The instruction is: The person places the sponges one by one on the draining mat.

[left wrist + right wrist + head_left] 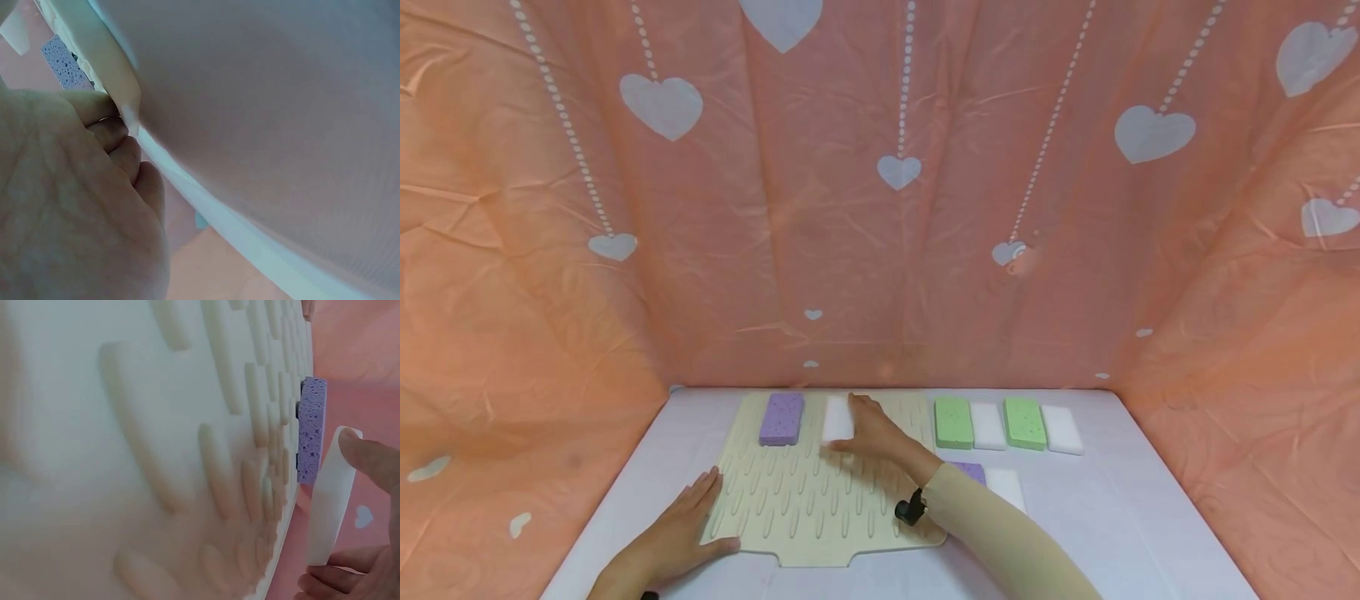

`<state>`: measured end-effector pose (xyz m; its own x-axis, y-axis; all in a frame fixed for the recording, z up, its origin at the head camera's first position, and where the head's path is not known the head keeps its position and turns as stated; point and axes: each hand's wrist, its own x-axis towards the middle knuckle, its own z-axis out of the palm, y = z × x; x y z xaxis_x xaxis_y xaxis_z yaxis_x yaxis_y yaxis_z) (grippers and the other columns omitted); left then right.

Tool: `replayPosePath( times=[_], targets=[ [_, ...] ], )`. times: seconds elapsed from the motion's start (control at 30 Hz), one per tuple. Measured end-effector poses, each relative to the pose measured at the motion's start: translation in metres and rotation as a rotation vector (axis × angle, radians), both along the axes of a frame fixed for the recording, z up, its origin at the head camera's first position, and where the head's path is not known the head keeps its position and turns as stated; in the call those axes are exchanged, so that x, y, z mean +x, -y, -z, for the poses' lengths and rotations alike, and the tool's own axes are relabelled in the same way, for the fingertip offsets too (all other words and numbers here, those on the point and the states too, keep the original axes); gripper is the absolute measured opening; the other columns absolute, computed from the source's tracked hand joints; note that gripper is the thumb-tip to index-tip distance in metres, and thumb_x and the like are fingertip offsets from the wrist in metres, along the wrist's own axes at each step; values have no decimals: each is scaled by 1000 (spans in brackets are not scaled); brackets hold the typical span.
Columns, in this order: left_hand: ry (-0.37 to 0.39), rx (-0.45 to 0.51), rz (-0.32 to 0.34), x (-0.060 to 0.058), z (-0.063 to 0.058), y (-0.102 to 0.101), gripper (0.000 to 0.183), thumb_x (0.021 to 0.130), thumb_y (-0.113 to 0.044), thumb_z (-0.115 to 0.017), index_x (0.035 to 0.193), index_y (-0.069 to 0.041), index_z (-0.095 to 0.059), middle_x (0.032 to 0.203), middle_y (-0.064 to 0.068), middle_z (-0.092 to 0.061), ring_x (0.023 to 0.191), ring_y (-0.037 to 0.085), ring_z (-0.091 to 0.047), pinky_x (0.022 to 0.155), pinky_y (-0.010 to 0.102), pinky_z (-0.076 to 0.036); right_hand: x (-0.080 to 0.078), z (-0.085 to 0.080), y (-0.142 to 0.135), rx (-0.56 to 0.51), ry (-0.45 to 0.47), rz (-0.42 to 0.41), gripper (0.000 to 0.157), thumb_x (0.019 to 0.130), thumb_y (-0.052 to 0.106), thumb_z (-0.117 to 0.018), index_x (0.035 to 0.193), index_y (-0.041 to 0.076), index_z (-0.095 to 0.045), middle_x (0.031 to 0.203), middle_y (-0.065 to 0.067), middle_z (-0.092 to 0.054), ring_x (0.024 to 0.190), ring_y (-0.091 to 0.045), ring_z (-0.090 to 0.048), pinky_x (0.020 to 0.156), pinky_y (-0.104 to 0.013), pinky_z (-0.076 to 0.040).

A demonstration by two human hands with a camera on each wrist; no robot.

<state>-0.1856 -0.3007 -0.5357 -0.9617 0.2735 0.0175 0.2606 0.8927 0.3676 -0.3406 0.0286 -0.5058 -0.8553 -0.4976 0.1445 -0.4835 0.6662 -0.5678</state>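
Note:
A cream ridged mat (808, 537) lies on the table, with a purple sponge (782, 418) on its far left part. My right hand (876, 433) pinches a white sponge (837, 418) between thumb and fingers over the far part of the mat, right of the purple one. In the right wrist view this white block (331, 497) is seen edge-on, gripped at its two ends. My left hand (681, 525) rests at the mat's left edge, fingertips against its side and thumb near the front edge. The left wrist view shows its palm (75, 200) close up.
Right of the mat, a green sponge (953, 423), a white one (988, 426), another green (1024, 423) and another white (1062, 430) stand in a row. Nearer lie a purple sponge (967, 472) and a white one (1006, 487), partly behind my right sleeve. A pink curtain (865, 275) hangs behind.

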Motion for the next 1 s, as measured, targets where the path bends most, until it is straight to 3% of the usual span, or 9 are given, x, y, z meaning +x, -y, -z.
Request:
replayPosePath(
  times=[0.3, 0.6, 1.0],
  targets=[
    [-6, -7, 0, -2, 2, 1, 120, 75, -74, -67, 151, 12, -30, 160, 29, -24, 148, 47, -21, 97, -1, 21, -7, 0, 15, -16, 35, -3, 90, 80, 45, -84, 145, 1, -41, 129, -11, -54, 111, -22, -51, 85, -33, -52],
    [-15, -10, 2, -2, 3, 1, 120, 75, -75, -67, 150, 12, -31, 160, 29, -24, 147, 47, -21, 97, -1, 21, -17, 7, 29, 36, 1, 9, 88, 78, 46, -85, 141, 0, -44, 125, -11, -57, 109, -23, -52, 87, -32, -50],
    [-12, -1, 2, -1, 2, 0, 120, 75, -73, -68, 150, 12, -31, 160, 29, -24, 147, 48, -21, 98, -1, 21, -17, 6, 36, 40, 44, 40, 90, 80, 43, -84, 146, -2, -41, 127, -12, -56, 111, -25, -52, 90, -36, -50]
  ],
)
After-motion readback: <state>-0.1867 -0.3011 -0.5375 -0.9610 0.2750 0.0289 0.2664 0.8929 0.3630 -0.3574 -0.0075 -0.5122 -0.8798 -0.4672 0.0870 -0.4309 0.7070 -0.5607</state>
